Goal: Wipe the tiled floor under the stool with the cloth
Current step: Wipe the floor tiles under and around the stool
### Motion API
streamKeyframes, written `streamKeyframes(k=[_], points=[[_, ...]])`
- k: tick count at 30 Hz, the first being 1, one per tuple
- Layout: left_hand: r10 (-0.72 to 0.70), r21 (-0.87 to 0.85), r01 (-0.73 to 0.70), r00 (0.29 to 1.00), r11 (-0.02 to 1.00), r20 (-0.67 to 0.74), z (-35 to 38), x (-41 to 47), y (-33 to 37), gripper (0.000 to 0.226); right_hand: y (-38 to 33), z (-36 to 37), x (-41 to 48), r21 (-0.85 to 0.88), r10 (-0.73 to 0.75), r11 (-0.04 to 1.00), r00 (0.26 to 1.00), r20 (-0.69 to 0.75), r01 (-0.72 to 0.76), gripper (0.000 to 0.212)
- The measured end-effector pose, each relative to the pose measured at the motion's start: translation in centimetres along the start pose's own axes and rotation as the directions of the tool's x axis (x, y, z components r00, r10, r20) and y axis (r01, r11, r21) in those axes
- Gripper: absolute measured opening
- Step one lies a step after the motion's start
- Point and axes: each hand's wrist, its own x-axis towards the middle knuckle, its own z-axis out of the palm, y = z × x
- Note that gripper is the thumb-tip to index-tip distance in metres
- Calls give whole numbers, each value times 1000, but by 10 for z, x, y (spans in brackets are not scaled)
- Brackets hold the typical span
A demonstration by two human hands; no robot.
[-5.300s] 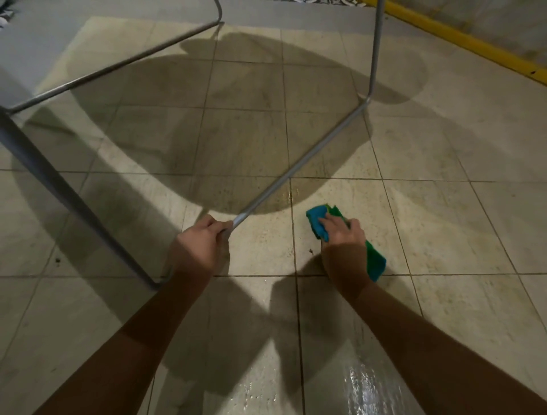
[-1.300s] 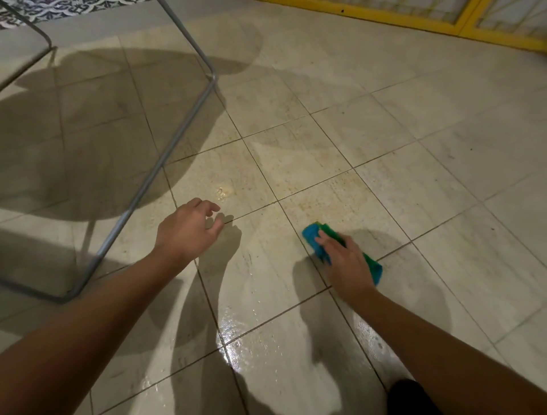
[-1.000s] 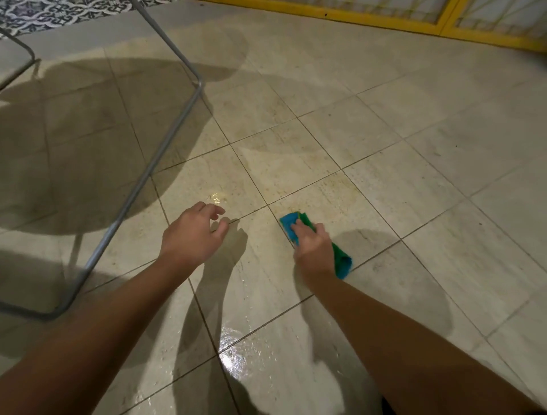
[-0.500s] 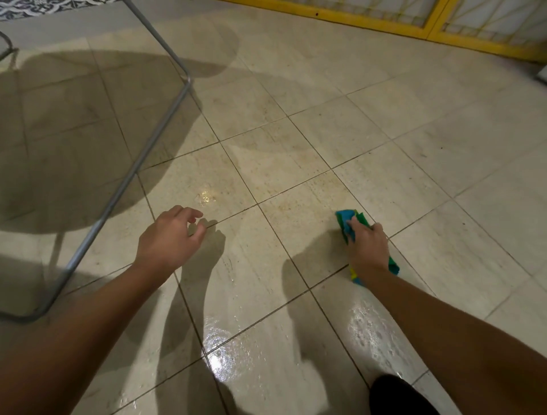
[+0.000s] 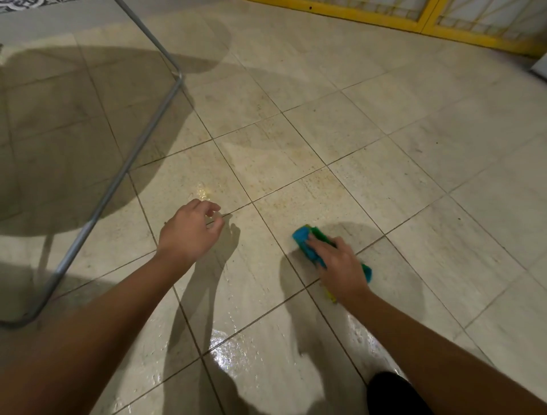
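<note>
A folded blue and green cloth (image 5: pixel 305 240) lies on the beige tiled floor (image 5: pixel 370 148) at centre right. My right hand (image 5: pixel 337 266) presses down on it with the fingers laid over its top. My left hand (image 5: pixel 189 231) hovers just above the tiles left of the cloth, fingers loosely curled and holding nothing. The stool's grey metal frame (image 5: pixel 118 177) runs along the floor at the left, apart from both hands, and casts a round shadow on the tiles.
Wet, shiny patches (image 5: pixel 233 349) show on the tiles near me. A yellow barrier (image 5: pixel 414 26) runs along the far edge of the floor. A patterned rug corner (image 5: pixel 17 3) shows at top left. Something dark (image 5: pixel 390 394) sits at the bottom edge.
Five seconds ago my left hand gripped the stool frame; it now holds nothing. Over the last second my right hand slid the cloth right and then back left across the tiles.
</note>
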Motion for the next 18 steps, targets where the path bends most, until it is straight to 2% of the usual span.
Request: streamKeyframes(k=[2,5,8,9,11,14,16,18], points=[[-8,-16,8,1000,1000,-7,-1,-1,0,29,25,-11,4,-45,175,983,984,-27,-176,45],[-19,-32,18,1000,999,-10,-4,-4,-2,29,43,-21,21,-53,447,890,890,-83,-452,36],[-21,-13,21,1000,1000,-4,-4,-6,-1,30,30,-16,45,-33,591,803,802,-87,-595,28],[-26,-6,26,1000,1000,-5,-5,-6,0,30,22,-12,51,-38,596,799,798,-86,-601,27],[-21,13,21,1000,1000,-7,-7,-4,6,31,4,-3,61,-20,533,844,843,-74,-536,31],[-6,22,6,1000,1000,-17,-9,2,21,31,-17,8,67,-26,343,939,939,24,-342,33],[1,21,0,1000,1000,-29,-12,4,32,31,-19,11,65,14,261,965,964,54,-262,37],[9,12,-9,999,1000,-47,-14,7,44,31,-15,5,58,45,109,993,990,91,-113,45]])
